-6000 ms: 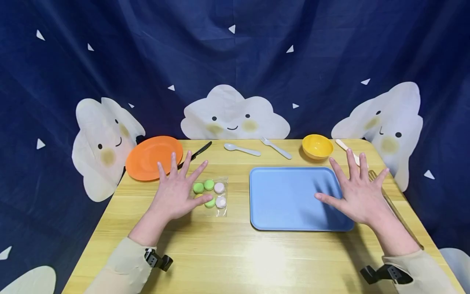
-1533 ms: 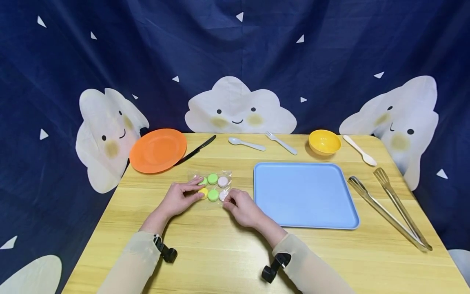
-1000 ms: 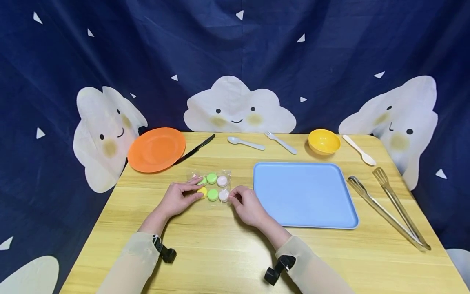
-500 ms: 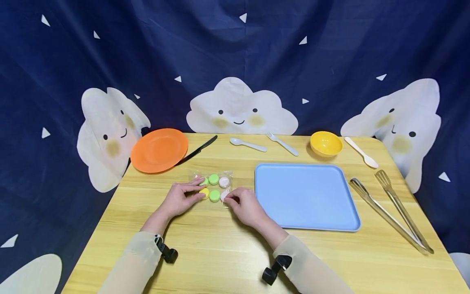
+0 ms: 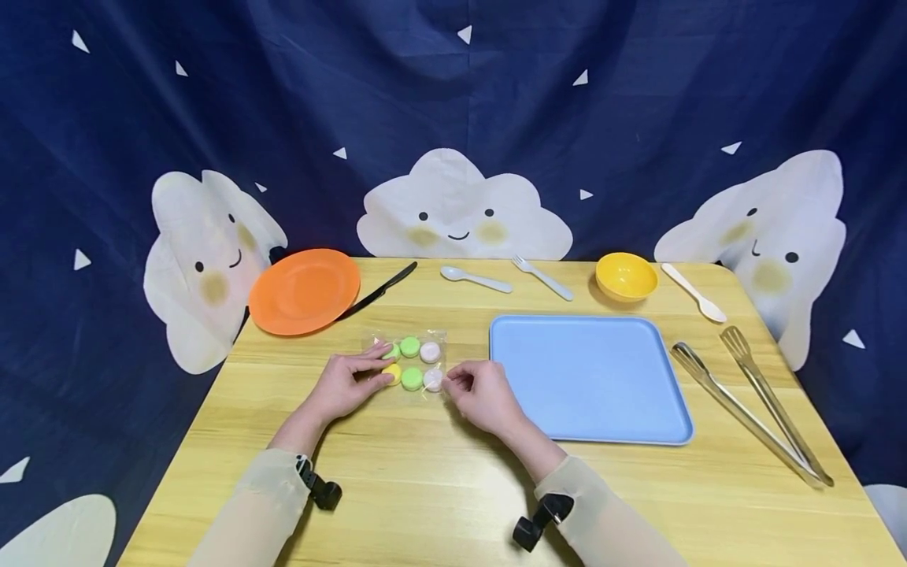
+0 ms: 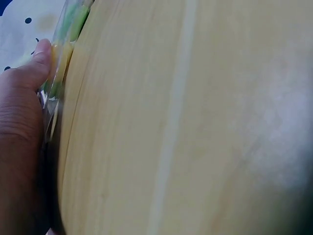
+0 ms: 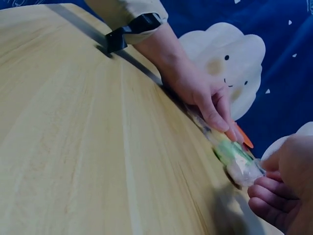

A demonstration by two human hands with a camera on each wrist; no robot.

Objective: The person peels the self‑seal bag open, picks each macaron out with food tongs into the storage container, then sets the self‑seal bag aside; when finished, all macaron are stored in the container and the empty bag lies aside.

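**Both hands on clear packet of round sweets, table centre-left**

Clear plastic packet [image 5: 409, 364] lay flat on the wooden table [image 5: 439, 488], just left of the blue tray [image 5: 588, 378] and near of the orange plate [image 5: 305, 290]. Inside were six round pieces in two rows: green, yellow and pale pink. Left hand [image 5: 347, 386] rested on the packet's left side, fingers fairly straight and pressing down on it, thumb tip against the near yellow piece; the left wrist view showed the thumb [image 6: 41, 61] on the plastic. Right hand [image 5: 482, 394] sat at the packet's near-right corner, fingers curled, tips pinching the plastic edge by the pink piece; in the right wrist view the curled fingers [image 7: 269, 193] met the packet end [image 7: 239, 161].

Further out: black knife [image 5: 375, 291] touching the plate's right rim, a pale spoon [image 5: 473, 278] and pale fork [image 5: 544, 277] along the far edge, yellow bowl [image 5: 627, 276] beyond the tray, cream spoon [image 5: 694, 293] to its right. Metal tongs [image 5: 751, 409] lay right of the tray, apart from it. Behind the table hung a dark blue cloth with cloud faces [image 5: 464, 209].
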